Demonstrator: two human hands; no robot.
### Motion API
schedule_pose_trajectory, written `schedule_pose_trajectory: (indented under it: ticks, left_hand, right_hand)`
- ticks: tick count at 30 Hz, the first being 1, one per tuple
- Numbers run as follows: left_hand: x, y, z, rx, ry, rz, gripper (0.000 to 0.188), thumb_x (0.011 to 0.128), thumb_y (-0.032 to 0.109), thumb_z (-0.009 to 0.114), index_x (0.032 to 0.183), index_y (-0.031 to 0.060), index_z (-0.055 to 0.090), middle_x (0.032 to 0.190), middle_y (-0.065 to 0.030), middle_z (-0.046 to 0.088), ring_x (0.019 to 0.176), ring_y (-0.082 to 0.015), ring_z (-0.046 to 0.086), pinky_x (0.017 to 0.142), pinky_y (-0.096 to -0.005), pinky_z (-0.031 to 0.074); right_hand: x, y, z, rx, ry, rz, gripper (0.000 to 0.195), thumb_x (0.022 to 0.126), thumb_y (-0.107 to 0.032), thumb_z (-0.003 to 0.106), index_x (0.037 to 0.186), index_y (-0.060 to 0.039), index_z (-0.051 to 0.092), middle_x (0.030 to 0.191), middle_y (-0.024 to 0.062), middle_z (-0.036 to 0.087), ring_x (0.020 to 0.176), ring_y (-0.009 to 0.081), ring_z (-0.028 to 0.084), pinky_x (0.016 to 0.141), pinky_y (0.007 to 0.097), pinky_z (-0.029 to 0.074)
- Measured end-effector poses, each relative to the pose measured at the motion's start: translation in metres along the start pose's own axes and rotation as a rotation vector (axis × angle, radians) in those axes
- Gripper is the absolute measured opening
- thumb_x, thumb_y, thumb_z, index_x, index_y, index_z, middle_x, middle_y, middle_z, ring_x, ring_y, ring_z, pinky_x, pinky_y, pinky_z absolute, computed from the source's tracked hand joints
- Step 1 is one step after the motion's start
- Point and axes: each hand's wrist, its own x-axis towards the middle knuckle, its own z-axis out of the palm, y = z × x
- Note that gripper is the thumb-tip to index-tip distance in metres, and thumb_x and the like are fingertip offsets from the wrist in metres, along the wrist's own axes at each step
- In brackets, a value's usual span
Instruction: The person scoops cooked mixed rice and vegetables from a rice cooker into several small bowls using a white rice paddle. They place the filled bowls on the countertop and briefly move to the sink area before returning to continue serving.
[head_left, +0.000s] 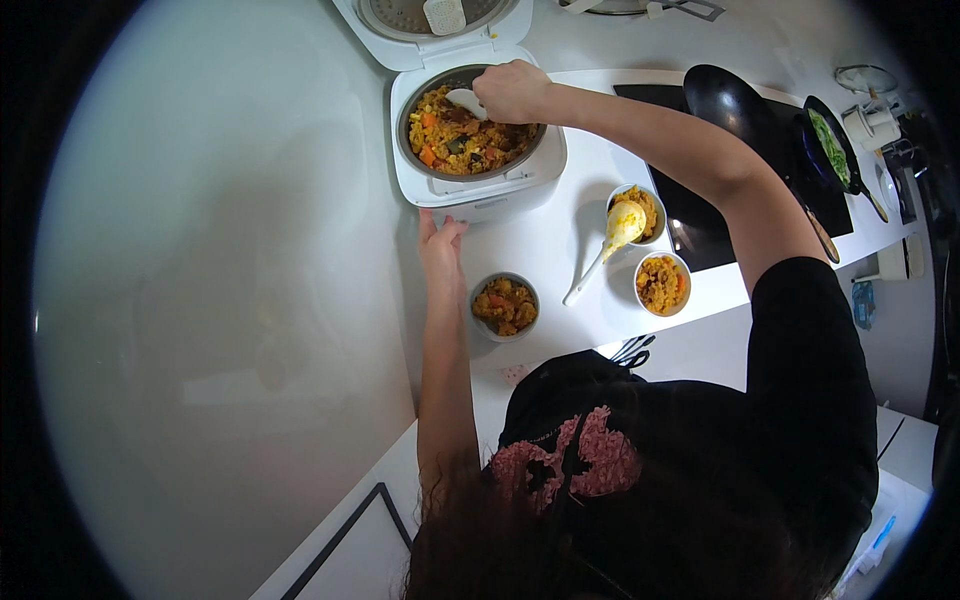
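Note:
My right hand (514, 91) is closed around a white rice paddle (466, 100), whose blade rests in the rice cooker's inner pot. Orange-yellow rice (450, 142) with carrot chunks and dark green pieces fills part of this pot. The white rice cooker (553, 161) stands with its lid (517, 22) raised. At its front left corner, my left hand (441, 244) touches the casing with fingers apart. Nearest that hand is a filled bowl (538, 304). Two more white bowls of rice stand farther right, a back bowl (661, 234) and a front bowl (684, 304). A rice-smeared spoon (600, 259) leans on the back one.
On the black cooktop (697, 240) to the right sit a dark wok (724, 101) and a frying pan (814, 154) holding greens. Their handles point toward the counter's front edge. A pale wall (225, 225) borders the counter on the left. A glass lid (866, 78) lies beyond the pans.

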Motion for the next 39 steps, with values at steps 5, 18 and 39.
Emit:
schedule_pose_trajectory:
  ticks: [5,18,39]
  left_hand:
    - [-0.002,0.001,0.003,0.02,0.041,0.0,0.064,0.075,-0.001,0.052,0.136,-0.0002,0.034,0.136,-0.0055,0.035,0.112,-0.0174,0.04,0.096,-0.0273,0.035]
    - [-0.098,-0.012,-0.012,0.583,-0.007,0.227,0.061,0.085,-0.007,0.043,0.143,0.0015,0.025,0.14,-0.0176,0.034,0.127,-0.0267,0.04,0.103,-0.0333,0.033]
    - [-0.137,-0.122,-0.064,0.012,0.138,-0.283,0.046,0.088,0.009,0.047,0.132,0.0079,0.032,0.118,-0.0113,0.051,0.1,-0.022,0.06,0.083,-0.0338,0.051]
  right_hand:
    - [0.009,0.011,0.033,0.304,-0.027,0.181,0.023,0.078,-0.021,0.058,0.084,-0.0022,0.068,0.081,0.0162,0.067,0.078,0.03,0.065,0.071,0.0389,0.052]
    - [0.014,0.024,0.06,0.586,0.092,0.432,0.027,0.074,-0.024,0.057,0.081,-0.0028,0.071,0.084,0.0174,0.068,0.08,0.0335,0.065,0.075,0.04,0.051]
    - [-0.03,0.029,0.059,1.157,0.176,0.549,0.027,0.078,-0.02,0.065,0.062,0.0012,0.063,0.055,0.0068,0.057,0.039,0.0147,0.047,0.036,0.0279,0.037]
